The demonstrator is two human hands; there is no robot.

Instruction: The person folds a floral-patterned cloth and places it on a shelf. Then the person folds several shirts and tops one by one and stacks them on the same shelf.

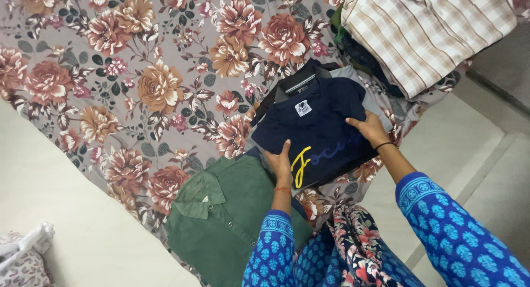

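The navy T-shirt (320, 129) already lies folded on the floral bed (127, 82), left hand (281, 164) and right hand (369, 128) clamped on its edges, while the green shirt (221, 220) at seven o'clock looks unfolded.

- Navy T-shirt (320, 127): folded to a rough rectangle, lying flat on the floral bedsheet (138, 88) near the bed's edge. A white neck label shows at its upper end; yellow and blue lettering runs across its lower part.
- Position: it rests on top of a grey folded garment (353, 74) with a dark collar, and just beside a green buttoned shirt (221, 220).
- Contact: both hands touch its near edges.
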